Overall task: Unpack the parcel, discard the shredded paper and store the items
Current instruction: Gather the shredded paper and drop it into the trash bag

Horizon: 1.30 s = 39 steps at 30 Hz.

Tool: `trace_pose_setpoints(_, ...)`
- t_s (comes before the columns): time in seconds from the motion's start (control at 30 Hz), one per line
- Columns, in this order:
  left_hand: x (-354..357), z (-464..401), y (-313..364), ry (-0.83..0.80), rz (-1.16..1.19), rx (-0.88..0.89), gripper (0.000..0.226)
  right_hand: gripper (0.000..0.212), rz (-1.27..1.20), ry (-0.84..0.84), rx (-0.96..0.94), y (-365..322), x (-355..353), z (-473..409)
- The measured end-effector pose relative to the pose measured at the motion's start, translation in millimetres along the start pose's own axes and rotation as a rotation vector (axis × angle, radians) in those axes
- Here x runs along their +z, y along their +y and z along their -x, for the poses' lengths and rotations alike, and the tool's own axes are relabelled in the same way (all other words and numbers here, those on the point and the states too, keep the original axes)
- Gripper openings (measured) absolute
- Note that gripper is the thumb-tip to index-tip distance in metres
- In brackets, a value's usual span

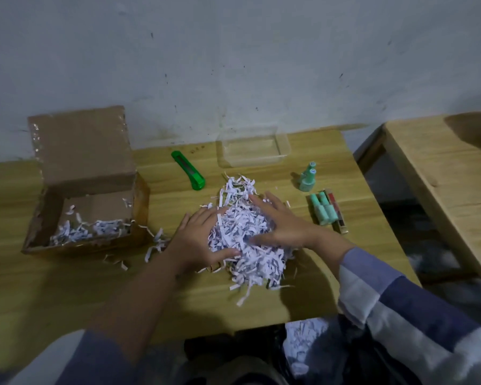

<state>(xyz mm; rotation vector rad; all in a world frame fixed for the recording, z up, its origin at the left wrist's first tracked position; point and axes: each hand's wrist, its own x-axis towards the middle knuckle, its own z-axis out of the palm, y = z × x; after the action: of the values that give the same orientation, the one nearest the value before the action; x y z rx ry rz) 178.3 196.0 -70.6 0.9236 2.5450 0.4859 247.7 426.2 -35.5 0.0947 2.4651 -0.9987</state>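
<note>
A heap of white shredded paper [247,237] lies in the middle of the wooden table [67,287]. My left hand [199,240] presses its left side with spread fingers, thumb along the front. My right hand [281,220] lies flat on the heap's right side. The open cardboard parcel [86,190] stands at the left with some shreds inside. Mint green bottles [307,177] stand at the right, and more mint tubes with a red-and-gold box [326,211] lie beside them.
A green utility knife [188,170] lies behind the heap. A clear plastic container [254,150] sits at the table's back. Loose shreds [153,245] lie near the parcel. A black bag with shredded paper [303,343] hangs below the front edge. Another wooden table [442,176] stands to the right.
</note>
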Motion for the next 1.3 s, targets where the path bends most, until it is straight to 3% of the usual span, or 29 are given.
trace_pose_setpoints(0.17, -4, 3, 1, -0.06, -0.061, 0.026, 0.131, 0.131, 0.251, 0.003, -0.006, 3, 29, 14)
trace_pose_setpoints(0.3, -15, -28, 5, -0.166, -0.268, 0.126, 0.14, 0.125, 0.333, 0.098, -0.011, 7, 38, 7)
trace_pose_setpoints(0.47, -20, -70, 16, -0.211, -0.357, 0.241, 0.143, 0.112, 0.307, 0.176, -0.056, 20, 36, 0)
trace_pose_setpoints(0.67, -6, -38, 5, -0.053, -0.08, 0.188, 0.11, 0.093, 0.186, 0.336, -0.036, 23, 41, 5)
trace_pose_setpoints(0.77, 10, 0, 3, -0.024, -0.029, 0.164, 0.106, 0.085, 0.132, 0.444, -0.019, 20, 57, 12)
trace_pose_setpoints(0.9, 45, 34, 9, 0.187, 0.164, 0.141, 0.068, 0.079, 0.007, 0.576, -0.004, 8, 86, 29)
trace_pose_setpoints(0.97, 52, 42, 19, 0.232, 0.29, 0.096, 0.068, 0.077, -0.089, 0.649, 0.029, 2, 97, 42)
trace_pose_setpoints(1.3, 67, 75, 123, 0.019, 0.407, 0.191, 0.071, 0.063, -0.249, 0.887, 0.232, 21, 112, 169)
